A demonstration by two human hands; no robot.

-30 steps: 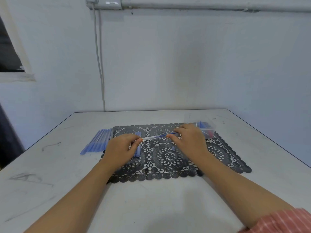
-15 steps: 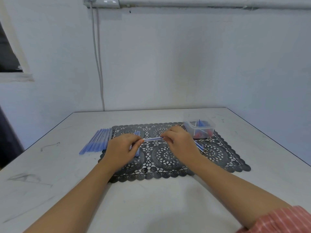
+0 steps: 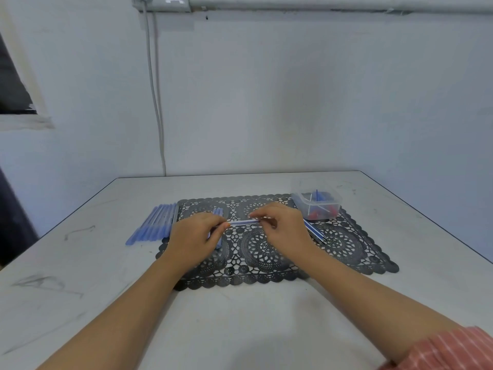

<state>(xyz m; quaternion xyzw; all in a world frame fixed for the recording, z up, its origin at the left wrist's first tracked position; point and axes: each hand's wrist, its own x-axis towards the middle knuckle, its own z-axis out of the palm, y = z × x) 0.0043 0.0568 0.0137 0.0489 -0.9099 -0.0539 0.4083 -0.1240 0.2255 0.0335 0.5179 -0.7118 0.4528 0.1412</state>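
Moved: R hand [image 3: 282,231] nearer L hand [image 3: 196,236] along pen [image 3: 244,222].
Grip: both pinch pen ends.
Tip: keep level, push twd 9 o'clock.

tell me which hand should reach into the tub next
Likely the right hand: it sits beside the plastic tub, while the left hand is farther off by the row of pens. Both pinch the pen.

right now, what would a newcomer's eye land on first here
The left hand and right hand each pinch an end of a thin blue pen, held level over a black lace mat at mid-table. A row of blue pens lies just left of the mat, and a clear box sits on its far right corner.
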